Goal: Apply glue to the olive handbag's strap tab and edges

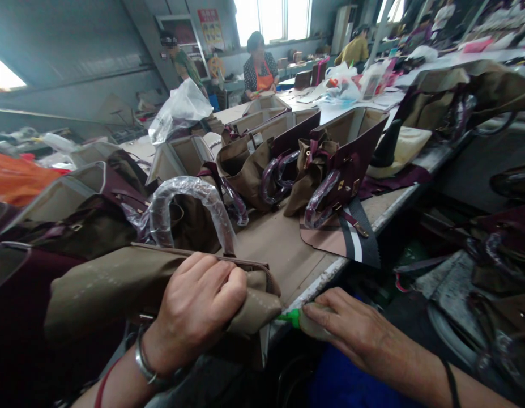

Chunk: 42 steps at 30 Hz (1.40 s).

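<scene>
Broadly, a long worktable (296,241) fills the workshop, its pale, worn edge slanting from near the hands up to the right. At its far side a co-worker in an orange apron (263,81) sits below a window. Along the near stretch crowd several olive-and-burgundy handbags; one with a stiff burgundy panel (351,164) stands to the right of the row, its handle wrapped in clear film. Closest to the camera, at the table's near edge, is the olive handbag (113,277) being worked on, tilted over with its soft fabric side facing up. Just beyond it arches a film-wrapped handle (190,184); which bag it belongs to I cannot tell. A crumpled clear plastic bag (179,110) sits further back, and a flat striped panel (330,235) overhangs the edge on the right. The left hand (200,297) is folded over the olive fabric, gripping it near the right end. The right hand (351,323) is closed around a small squeeze bottle (315,326), whose green nozzle (291,317) points left at that end; whether it touches is unclear. A silver bracelet (143,357) circles the left wrist.
</scene>
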Motion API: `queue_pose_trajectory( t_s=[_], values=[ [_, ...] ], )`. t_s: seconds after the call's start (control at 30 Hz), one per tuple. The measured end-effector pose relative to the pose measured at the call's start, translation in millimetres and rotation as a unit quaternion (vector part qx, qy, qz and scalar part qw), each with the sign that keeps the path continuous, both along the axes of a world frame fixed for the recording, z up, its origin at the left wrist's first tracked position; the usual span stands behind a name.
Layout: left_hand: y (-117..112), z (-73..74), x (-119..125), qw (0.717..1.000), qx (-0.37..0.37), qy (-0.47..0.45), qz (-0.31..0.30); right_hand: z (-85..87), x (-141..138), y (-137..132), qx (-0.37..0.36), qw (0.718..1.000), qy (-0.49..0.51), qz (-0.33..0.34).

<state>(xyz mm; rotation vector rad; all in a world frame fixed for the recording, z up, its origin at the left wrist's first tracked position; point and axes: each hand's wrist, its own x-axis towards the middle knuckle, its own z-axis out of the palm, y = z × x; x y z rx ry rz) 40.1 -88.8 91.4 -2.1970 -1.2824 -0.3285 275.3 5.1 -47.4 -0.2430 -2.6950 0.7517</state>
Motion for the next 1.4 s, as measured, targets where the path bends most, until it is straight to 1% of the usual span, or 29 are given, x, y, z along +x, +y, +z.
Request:
queue_pose_trajectory(
  t_s=[0.07, 0.23, 0.3, 0.43, 0.5, 0.6, 0.7, 0.8, 0.97, 1.13, 1.27, 1.4],
  values=[
    [-0.6, 0.6, 0.9, 1.000, 0.000, -0.002, 0.000, 0.4, 0.7, -0.4, 0.008, 1.000, 0.004, -0.003],
    [-2.7, -0.7, 1.3, 1.000, 0.004, -0.001, 0.001, 1.1, 3.8, -2.6, -0.022, 0.999, -0.024, 0.043],
    [-3.3, -1.2, 1.1, 1.000, 0.007, 0.001, -0.003, -2.4, 2.6, 1.5, -0.019, 1.000, -0.005, 0.022],
    [-2.7, -1.4, 1.3, 1.000, 0.002, 0.001, -0.002, -9.5, -3.1, 12.4, 0.031, 0.998, 0.041, -0.036],
    [-1.8, -1.3, 1.9, 1.000, -0.001, 0.000, -0.001, -10.5, -3.8, 13.5, 0.038, 0.998, 0.033, -0.035],
    [-0.8, -1.4, 2.2, 1.000, 0.001, 0.006, -0.004, -11.4, -1.0, 11.2, 0.022, 0.999, 0.015, -0.022],
    [-0.9, -1.9, 1.2, 1.000, 0.001, 0.007, -0.003, -12.2, 1.0, 9.7, 0.026, 0.999, 0.026, -0.033],
    [-1.2, -2.3, 0.1, 1.000, -0.004, 0.007, -0.003, -9.1, 0.2, 9.4, 0.039, 0.998, 0.035, -0.043],
    [0.2, -1.9, 1.9, 1.000, -0.002, 0.009, 0.001, -0.5, 0.6, 8.8, 0.016, 1.000, 0.016, -0.016],
    [-0.3, -1.1, 4.3, 1.000, 0.002, 0.013, 0.004, -6.9, -2.3, 9.6, 0.018, 0.999, 0.027, -0.043],
    [-2.6, -0.3, 4.3, 1.000, -0.001, 0.010, 0.005, -10.8, -2.7, 3.8, -0.020, 1.000, 0.000, -0.021],
    [-2.9, 0.2, 5.0, 1.000, -0.003, 0.006, 0.006, -6.1, 3.3, -10.4, -0.045, 0.999, -0.029, 0.002]
  ],
)
